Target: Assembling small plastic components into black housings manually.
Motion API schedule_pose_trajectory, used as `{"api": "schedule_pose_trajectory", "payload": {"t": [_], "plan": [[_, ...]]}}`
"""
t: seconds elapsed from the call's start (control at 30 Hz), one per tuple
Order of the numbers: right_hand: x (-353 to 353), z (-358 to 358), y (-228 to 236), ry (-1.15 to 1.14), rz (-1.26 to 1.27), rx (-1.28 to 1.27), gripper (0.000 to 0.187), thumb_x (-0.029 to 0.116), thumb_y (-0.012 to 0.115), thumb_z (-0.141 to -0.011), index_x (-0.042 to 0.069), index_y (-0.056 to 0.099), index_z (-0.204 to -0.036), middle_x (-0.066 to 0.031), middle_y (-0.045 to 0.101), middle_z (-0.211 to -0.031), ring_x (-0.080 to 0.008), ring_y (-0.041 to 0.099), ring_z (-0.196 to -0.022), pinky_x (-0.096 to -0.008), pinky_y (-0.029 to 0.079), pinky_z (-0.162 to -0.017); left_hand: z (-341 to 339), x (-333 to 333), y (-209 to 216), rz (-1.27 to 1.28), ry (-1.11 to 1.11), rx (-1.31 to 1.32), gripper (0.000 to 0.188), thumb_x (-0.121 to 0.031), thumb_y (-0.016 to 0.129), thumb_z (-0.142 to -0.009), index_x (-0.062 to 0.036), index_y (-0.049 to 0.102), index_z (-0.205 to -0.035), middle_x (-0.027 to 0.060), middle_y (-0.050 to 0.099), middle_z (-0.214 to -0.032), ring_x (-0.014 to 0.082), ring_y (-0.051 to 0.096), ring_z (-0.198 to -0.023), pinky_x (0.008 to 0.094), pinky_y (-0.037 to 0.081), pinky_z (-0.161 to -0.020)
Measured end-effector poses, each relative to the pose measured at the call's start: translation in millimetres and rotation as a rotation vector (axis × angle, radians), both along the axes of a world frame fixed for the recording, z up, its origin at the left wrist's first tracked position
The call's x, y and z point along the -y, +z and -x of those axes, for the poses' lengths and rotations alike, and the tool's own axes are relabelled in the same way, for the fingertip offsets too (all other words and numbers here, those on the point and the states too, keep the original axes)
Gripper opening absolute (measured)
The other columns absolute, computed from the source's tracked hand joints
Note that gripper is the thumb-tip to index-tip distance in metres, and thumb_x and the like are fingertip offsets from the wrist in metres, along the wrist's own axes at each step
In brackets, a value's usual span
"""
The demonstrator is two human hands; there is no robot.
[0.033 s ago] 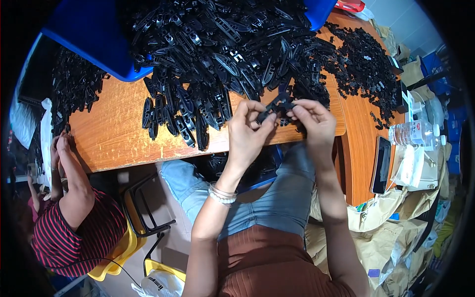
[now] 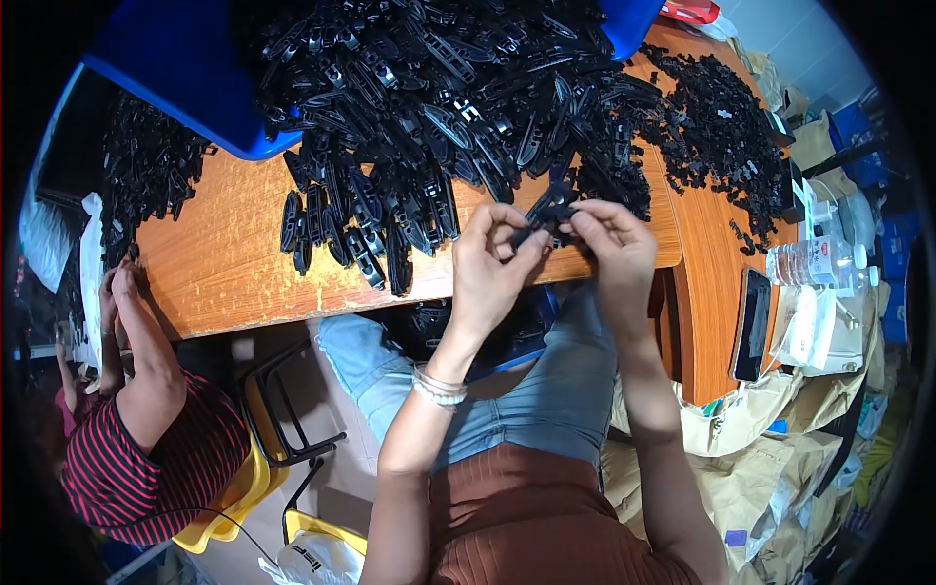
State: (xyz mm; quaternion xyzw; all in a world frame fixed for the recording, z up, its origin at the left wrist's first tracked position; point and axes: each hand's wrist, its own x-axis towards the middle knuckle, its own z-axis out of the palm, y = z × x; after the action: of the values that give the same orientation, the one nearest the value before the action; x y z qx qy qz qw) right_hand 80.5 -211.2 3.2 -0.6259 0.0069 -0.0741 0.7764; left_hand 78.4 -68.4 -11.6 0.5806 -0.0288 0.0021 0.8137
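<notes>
Over the table's front edge, my left hand (image 2: 490, 261) is closed with thumb and fingers around a small black plastic part (image 2: 552, 207). From the other side my right hand (image 2: 621, 244) pinches the same part, or a smaller piece against it; the fingers hide which. Just beyond my hands spreads a large heap of long black plastic clip-like parts (image 2: 390, 107), some with shiny metal bits. A few of these long parts (image 2: 363, 255) lie loose left of my left hand.
A blue bin (image 2: 175, 93) tips over the wooden table (image 2: 229, 253). Small black pieces (image 2: 717, 136) cover the side table, which also holds a phone (image 2: 752, 325) and a clear bottle (image 2: 814, 263). At left, a person in a striped shirt (image 2: 166, 448) works beside another black pile (image 2: 146, 161).
My right hand has shifted slightly left, toward my left hand. The black part between my fingers is turned a little; both hands still grip.
</notes>
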Motion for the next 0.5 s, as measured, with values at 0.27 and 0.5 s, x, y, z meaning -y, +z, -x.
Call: {"api": "schedule_pose_trajectory", "payload": {"t": [0.27,0.5], "plan": [[-16,25,16,0.041,0.021,-0.182,0.013,-0.001,0.057,-0.088,-0.005,0.064,-0.098,-0.0076,0.066,-0.091,-0.0095,0.061,-0.081,-0.0204,0.049,-0.074,13,-15,16,0.162,-0.104,-0.086,0.032,0.012,0.057,-0.083,0.0044,0.044,-0.111,0.0168,0.063,-0.092,0.0184,0.067,-0.083,0.025,0.057,-0.072],[-12,20,-8,-0.027,0.497,0.253,0.01,-0.003,0.055,-0.087,-0.007,0.062,-0.092,-0.0107,0.065,-0.094,-0.0123,0.061,-0.085,-0.0219,0.05,-0.074,16,-29,17,-0.05,-0.163,-0.091,0.025,0.008,0.06,-0.083,0.0069,0.047,-0.104,0.0174,0.067,-0.086,0.0201,0.069,-0.076,0.0229,0.058,-0.068]]}}
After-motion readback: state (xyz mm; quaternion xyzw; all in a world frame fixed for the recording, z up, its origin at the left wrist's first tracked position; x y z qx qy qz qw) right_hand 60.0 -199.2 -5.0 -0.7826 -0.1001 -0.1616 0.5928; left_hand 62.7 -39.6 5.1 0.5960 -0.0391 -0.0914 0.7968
